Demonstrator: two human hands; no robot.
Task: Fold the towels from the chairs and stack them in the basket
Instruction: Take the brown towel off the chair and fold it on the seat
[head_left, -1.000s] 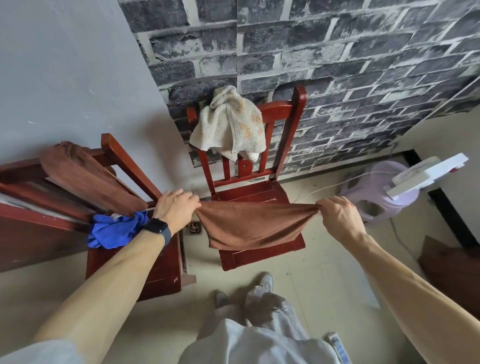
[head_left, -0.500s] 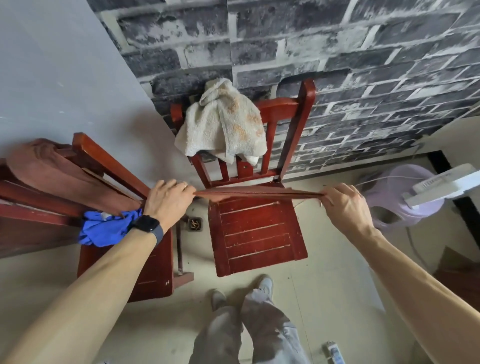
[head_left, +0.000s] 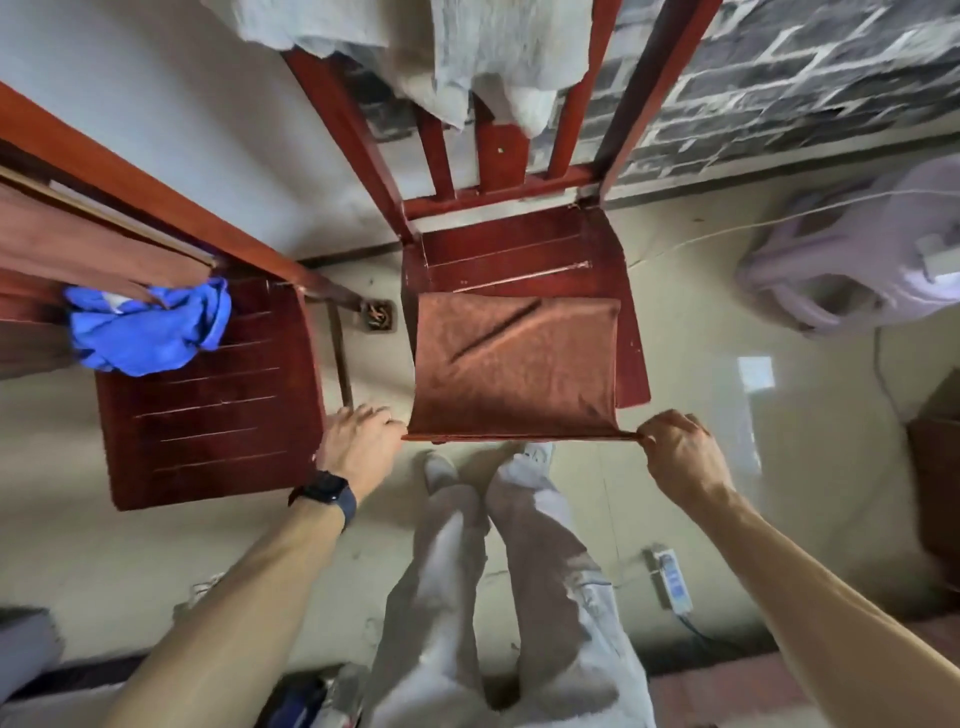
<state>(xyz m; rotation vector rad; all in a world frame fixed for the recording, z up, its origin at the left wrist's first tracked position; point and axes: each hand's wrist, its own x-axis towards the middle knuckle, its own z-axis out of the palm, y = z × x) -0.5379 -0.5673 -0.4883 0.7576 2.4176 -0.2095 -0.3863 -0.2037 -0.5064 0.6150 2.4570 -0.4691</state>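
A brown towel (head_left: 511, 364) lies spread flat over the seat of the middle red chair (head_left: 519, 249). My left hand (head_left: 358, 447) pinches its near left corner and my right hand (head_left: 675, 449) pinches its near right corner, at the seat's front edge. A cream towel (head_left: 467, 57) hangs over that chair's backrest. On the left chair (head_left: 208, 410) sits a crumpled blue towel (head_left: 145, 327), and another brown towel (head_left: 78, 249) drapes over its backrest. No basket is in view.
A lilac plastic stool or bin (head_left: 852, 270) stands on the floor to the right, with a cord running from it. A power strip (head_left: 670, 577) lies by my right leg. A floor drain (head_left: 378, 317) sits between the chairs. Brick wall behind.
The towel was held stretched in the air between both hands; now it lies flat on the chair seat. My hands and view have dropped lower and nearer.
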